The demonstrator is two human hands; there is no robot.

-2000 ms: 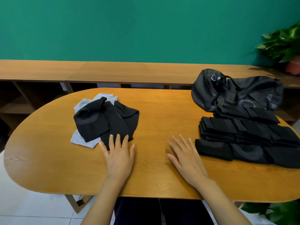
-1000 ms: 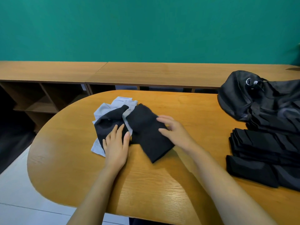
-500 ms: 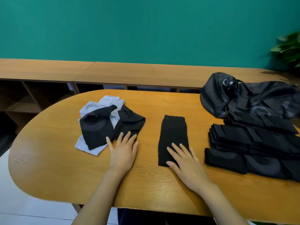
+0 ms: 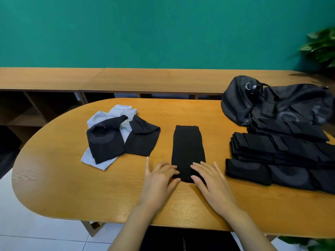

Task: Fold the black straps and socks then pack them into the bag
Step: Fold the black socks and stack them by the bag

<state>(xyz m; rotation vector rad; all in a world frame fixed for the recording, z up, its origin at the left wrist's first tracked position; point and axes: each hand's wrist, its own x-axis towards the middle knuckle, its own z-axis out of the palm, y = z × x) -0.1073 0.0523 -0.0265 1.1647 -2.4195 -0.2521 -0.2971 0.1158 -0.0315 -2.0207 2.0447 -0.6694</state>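
The oval wooden table (image 4: pixel 54 187) takes up most of the room in front of the person. At its far right corner the black bag (image 4: pixel 241 105) lies slumped on its side, its fabric crumpled. Just in front of the bag, and touching it, is a stack of folded black pieces (image 4: pixel 262 147), laid in rows down to the near right edge. Over on the left half, well apart from those, sits a loose pile of socks (image 4: pixel 108 142), black ones lying rumpled over pale grey ones.

Between the pile and the stack, a single black sock (image 4: pixel 187 149) lies flat and straight, its length running away from the person.

Both forearms reach in from the near edge, palms down. The right hand (image 4: pixel 212 180) is spread flat, fingers straight, fingertips and thumb resting on the sock's near end. The left hand (image 4: pixel 159 180) is relaxed too, its fingers only lightly bent and angled right, their tips touching the sock's near left edge, the little finger splayed out over bare wood. Neither hand grips anything.
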